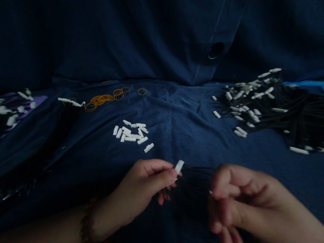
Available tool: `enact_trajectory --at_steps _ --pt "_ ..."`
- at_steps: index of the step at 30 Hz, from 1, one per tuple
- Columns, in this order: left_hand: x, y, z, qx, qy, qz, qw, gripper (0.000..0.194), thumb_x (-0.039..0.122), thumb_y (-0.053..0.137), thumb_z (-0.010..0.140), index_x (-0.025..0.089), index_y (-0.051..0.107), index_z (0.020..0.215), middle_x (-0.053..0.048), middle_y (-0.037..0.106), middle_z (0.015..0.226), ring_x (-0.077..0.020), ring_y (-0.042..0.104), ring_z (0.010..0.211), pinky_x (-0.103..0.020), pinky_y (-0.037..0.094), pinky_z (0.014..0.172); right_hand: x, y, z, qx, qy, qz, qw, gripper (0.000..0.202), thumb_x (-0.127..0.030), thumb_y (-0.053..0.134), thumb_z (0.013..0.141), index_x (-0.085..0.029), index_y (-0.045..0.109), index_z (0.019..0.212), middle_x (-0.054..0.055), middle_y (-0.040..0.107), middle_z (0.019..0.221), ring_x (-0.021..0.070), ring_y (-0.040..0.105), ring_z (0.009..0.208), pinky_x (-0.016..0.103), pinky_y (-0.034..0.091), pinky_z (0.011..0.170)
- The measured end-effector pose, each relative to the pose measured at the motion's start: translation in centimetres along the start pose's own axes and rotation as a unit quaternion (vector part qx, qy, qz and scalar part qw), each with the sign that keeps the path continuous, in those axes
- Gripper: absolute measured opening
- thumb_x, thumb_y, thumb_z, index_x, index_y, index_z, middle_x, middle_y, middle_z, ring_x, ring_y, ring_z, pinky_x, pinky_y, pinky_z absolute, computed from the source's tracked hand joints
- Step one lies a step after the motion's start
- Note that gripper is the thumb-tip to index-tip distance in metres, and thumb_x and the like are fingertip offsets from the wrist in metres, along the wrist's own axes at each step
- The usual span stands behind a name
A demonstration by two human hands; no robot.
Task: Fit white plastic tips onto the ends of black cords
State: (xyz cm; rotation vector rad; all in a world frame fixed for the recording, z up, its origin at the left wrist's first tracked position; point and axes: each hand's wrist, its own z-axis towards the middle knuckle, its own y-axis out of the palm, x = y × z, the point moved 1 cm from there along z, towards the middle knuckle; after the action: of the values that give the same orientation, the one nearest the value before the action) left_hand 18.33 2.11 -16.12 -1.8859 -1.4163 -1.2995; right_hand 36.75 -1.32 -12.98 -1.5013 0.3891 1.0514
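Over dark-blue cloth (182,136), the left hand (150,180) pinches a small white rectangular plastic connector (179,166), thin black wires (198,169) beside it, while the right hand (247,200) curls nearby, its grip too dim to tell, in apparent wire-fitting whose next move calls for careful alignment.

The view is dim throughout, with a blue cast, and the hanging navy cloth (128,37) sinks almost to black toward the upper left. Weak light picks out the loose white connector housings (130,138) brightly, while the black wire bundle (301,120) at the right melts into shadow. The left hand (146,180) looks fairly crisp, though its beaded bracelet (85,222) fades into gloom. The right hand (244,200) (softest of all) blurs at the fingers. The light's direction is hard to tell.
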Motion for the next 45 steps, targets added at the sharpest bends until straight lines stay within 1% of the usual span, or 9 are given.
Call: enact_trajectory --at_steps 1,3,6,11,17,22,26,33,45 --pt "0.0 0.0 0.0 -0.006 -0.004 0.004 1.000 0.021 0.032 0.058 0.075 0.013 0.063 0.077 0.001 0.055 0.061 -0.0069 0.049 0.051 -0.016 0.037 0.043 -0.3 0.3 0.5 -0.043 0.053 0.086 0.994 0.020 -0.027 0.039 0.089 -0.013 0.049 0.078 -0.001 0.059 0.059 0.0050 0.055 0.046 0.012 0.044 0.042" --pt "0.1 0.0 0.1 -0.017 -0.009 0.012 1.000 0.020 0.031 0.057 0.076 0.012 0.062 0.074 0.002 0.055 0.059 -0.0060 0.048 0.049 -0.015 0.037 0.042 -0.6 1.0 1.0 -0.105 0.149 0.229 0.956 0.010 -0.022 0.045 0.085 -0.014 0.049 0.082 0.002 0.062 0.070 0.0074 0.060 0.059 0.014 0.048 0.051" --pt "0.2 0.0 0.2 -0.038 -0.004 0.031 0.999 0.021 0.030 0.056 0.077 0.011 0.060 0.067 0.002 0.055 0.059 -0.0048 0.047 0.046 -0.015 0.037 0.041 -0.6 1.4 0.9 -0.112 0.199 0.246 0.942 0.009 -0.020 0.046 0.083 -0.015 0.050 0.088 0.003 0.063 0.077 0.0088 0.060 0.065 0.016 0.049 0.055" --pt "0.3 -0.1 0.2 -0.059 0.008 0.044 0.997 0.023 0.030 0.054 0.077 0.012 0.059 0.065 0.003 0.054 0.058 -0.0048 0.047 0.046 -0.014 0.037 0.041 -0.3 1.3 0.4 -0.044 0.183 0.122 0.974 0.017 -0.032 0.052 0.079 -0.016 0.058 0.078 0.001 0.059 0.059 0.0105 0.057 0.056 0.017 0.045 0.051" --pt "0.2 -0.2 0.2 -0.059 0.006 0.031 0.998 0.022 0.030 0.055 0.077 0.012 0.059 0.065 0.003 0.054 0.058 -0.0052 0.047 0.047 -0.015 0.038 0.042 -0.2 1.8 0.2 0.007 0.157 0.062 0.986 0.021 -0.036 0.054 0.078 -0.017 0.061 0.084 0.002 0.058 0.058 0.0123 0.058 0.059 0.019 0.047 0.053" --pt "0.1 -0.2 0.3 -0.063 0.008 0.006 0.998 0.019 0.030 0.056 0.077 0.013 0.061 0.069 0.003 0.054 0.060 -0.0045 0.047 0.048 -0.014 0.038 0.042 -0.2 1.4 0.3 -0.024 0.126 0.058 0.990 0.018 -0.030 0.051 0.081 -0.017 0.059 0.091 0.003 0.062 0.070 0.0124 0.060 0.066 0.018 0.049 0.057" --pt "0.0 -0.2 0.3 -0.060 0.002 0.016 0.998 0.019 0.030 0.056 0.077 0.013 0.061 0.071 0.003 0.054 0.060 -0.0039 0.047 0.047 -0.014 0.038 0.042 0.3 1.0 0.0 -0.071 0.108 0.044 0.991 0.013 -0.026 0.045 0.085 -0.022 0.054 0.095 -0.001 0.062 0.082 0.0077 0.061 0.070 0.014 0.050 0.061" --pt "0.2 -0.2 0.3 -0.062 -0.008 0.007 0.998 0.020 0.031 0.056 0.076 0.013 0.060 0.067 0.003 0.053 0.058 -0.0052 0.048 0.049 -0.014 0.037 0.042 0.0 0.9 0.1 -0.075 0.073 -0.046 0.993 0.016 -0.026 0.042 0.085 -0.024 0.056 0.076 -0.006 0.057 0.061 0.0049 0.054 0.051 0.014 0.038 0.042" --pt "0.0 -0.3 0.3 -0.082 0.002 0.006 0.997 0.017 0.027 0.056 0.076 0.014 0.060 0.067 0.003 0.052 0.058 -0.0052 0.047 0.049 -0.014 0.037 0.043 -0.3 1.1 0.1 -0.107 0.105 -0.029 0.988 0.022 -0.027 0.042 0.086 -0.020 0.057 0.072 -0.005 0.057 0.060 0.0043 0.051 0.050 0.017 0.035 0.046"
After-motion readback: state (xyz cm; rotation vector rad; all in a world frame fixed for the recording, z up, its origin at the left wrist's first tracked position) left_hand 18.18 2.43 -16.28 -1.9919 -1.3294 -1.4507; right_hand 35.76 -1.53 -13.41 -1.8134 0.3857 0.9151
